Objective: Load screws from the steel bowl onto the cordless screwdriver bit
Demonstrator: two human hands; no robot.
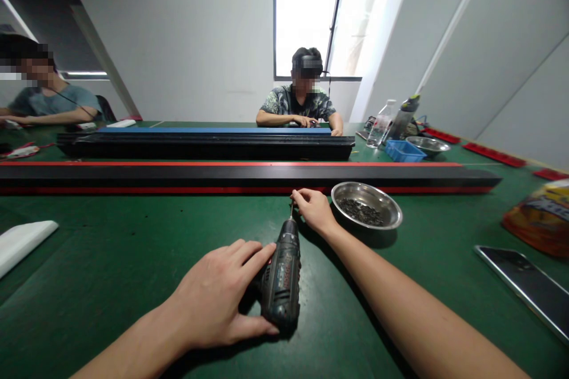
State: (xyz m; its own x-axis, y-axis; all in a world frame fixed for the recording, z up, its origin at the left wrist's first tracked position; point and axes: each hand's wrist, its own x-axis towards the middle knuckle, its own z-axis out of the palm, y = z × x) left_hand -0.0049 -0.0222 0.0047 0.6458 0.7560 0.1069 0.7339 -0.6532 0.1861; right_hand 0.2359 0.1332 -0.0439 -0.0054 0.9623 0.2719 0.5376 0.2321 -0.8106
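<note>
My left hand (226, 293) grips a dark cordless drill (283, 284) from its left side, fingers on the body and thumb at the rear end. The drill points away from me, its thin bit (291, 210) toward the long black bar (249, 176) with red edges. At the tip of the bit, my right hand (315, 210) is pinched closed; whatever lies between its fingertips is too small to make out. Just right of that hand stands a metal bowl (391, 219) holding many small dark screws (362, 212).
A second long black bar (204, 147) lies farther back, before a seated person (302, 100). Another person (57, 100) sits at far left. On the right are a phone (524, 278), an orange bag (540, 219), a blue basket (404, 152) and a plastic bottle (381, 124).
</note>
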